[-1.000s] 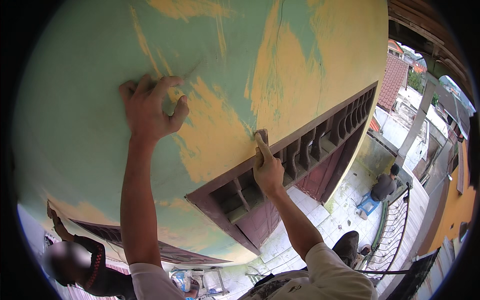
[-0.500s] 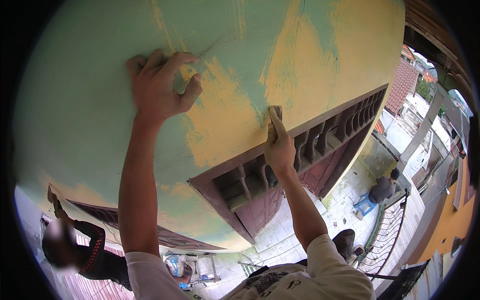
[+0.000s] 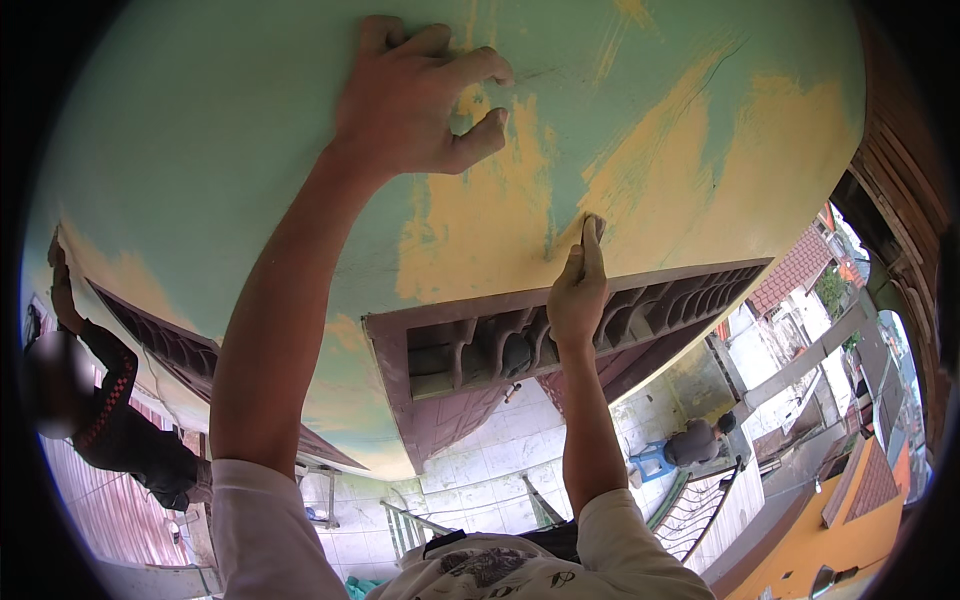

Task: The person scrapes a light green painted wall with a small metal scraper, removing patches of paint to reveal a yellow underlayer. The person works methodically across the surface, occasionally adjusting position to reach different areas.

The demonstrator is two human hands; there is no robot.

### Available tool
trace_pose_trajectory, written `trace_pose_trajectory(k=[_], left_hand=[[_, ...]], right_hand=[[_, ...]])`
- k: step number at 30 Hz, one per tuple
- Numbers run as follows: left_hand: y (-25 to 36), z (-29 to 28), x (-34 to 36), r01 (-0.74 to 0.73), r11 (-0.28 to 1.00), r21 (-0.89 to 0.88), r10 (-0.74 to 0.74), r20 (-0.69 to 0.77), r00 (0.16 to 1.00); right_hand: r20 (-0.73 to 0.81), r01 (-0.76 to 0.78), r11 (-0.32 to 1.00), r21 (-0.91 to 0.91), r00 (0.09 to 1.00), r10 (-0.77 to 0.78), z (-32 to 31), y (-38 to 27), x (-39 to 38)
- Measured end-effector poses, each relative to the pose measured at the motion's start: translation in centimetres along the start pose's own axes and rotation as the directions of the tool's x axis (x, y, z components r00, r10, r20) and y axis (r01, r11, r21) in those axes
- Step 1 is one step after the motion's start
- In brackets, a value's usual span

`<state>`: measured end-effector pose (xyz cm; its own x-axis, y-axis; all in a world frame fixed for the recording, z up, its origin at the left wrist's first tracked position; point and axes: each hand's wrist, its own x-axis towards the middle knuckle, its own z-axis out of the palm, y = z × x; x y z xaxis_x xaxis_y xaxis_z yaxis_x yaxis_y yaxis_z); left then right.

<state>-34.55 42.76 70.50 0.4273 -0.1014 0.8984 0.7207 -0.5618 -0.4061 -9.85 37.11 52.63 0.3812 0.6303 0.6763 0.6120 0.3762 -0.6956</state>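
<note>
Farther right in view now, my left hand (image 3: pixel 405 112) rests open on the wall (image 3: pixel 200 200); my right grip (image 3: pixel 578 303) pinches a small brown block (image 3: pixel 598 227) against it, above the window frame (image 3: pixel 388 342). Looks like rubbing, so the next stroke needs firm pushing.

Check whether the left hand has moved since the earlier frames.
No, not noticeably: the left hand keeps its index fingertip just left of the same dark smudge on the wall; the whole view shifted.

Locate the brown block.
In the head view, the brown block is right of centre, held by the right hand against the wall above the slatted vent.
</note>
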Motion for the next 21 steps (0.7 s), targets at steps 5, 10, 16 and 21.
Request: trace_pose_trajectory(k=[5, 10, 16, 21], left_hand=[[0.6, 0.7, 0.8, 0.021, 1.000, 0.019, -0.022, 0.059, 0.998], [0.6, 0.2, 0.4, 0.070, 0.998, 0.003, -0.070, 0.071, 0.995], [1.0, 0.5, 0.7, 0.097, 0.995, -0.024, -0.093, 0.117, 0.989], [1.3, 0.4, 0.7, 0.151, 0.988, -0.031, -0.145, 0.143, 0.979]], right_hand=[[0.047, 0.025, 1.000, -0.012, 0.999, -0.025, 0.1, 4.1, -3.6], [-0.044, 0.095, 0.994, 0.044, 0.995, -0.093, 0.6, 1.6, 0.5], [0.029, 0.149, 0.984, -0.093, 0.989, -0.147, 0.7, 5.2, -5.5], [0.004, -0.151, 0.977, 0.152, 0.988, 0.152, -0.9, 1.7, 2.0]])
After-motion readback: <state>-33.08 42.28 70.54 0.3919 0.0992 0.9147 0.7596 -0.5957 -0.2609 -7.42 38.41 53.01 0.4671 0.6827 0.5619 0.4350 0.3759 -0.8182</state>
